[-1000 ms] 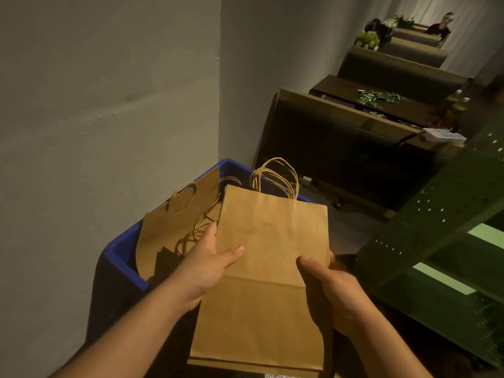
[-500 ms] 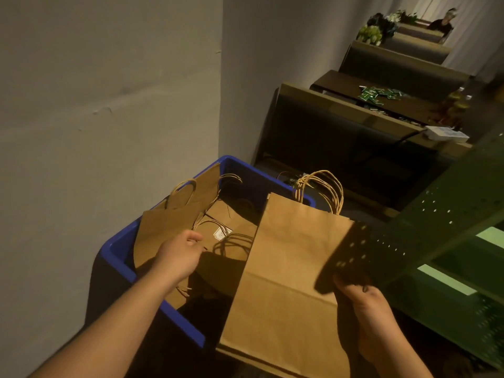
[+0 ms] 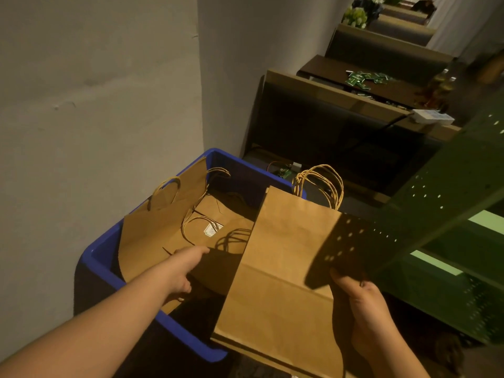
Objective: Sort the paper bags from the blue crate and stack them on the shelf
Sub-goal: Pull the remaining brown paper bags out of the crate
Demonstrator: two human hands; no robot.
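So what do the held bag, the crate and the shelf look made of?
Bag: brown kraft paper, matte, creased across, twisted paper-cord handles. Crate: blue plastic by its smooth moulded rim. Shelf: probably green-painted metal, with punched holes.

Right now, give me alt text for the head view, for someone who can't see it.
The right hand holds a flat brown paper bag beside a green perforated shelf, while the left hand reaches into a blue crate onto more paper bags. Grey wall left; dark booth seats behind.
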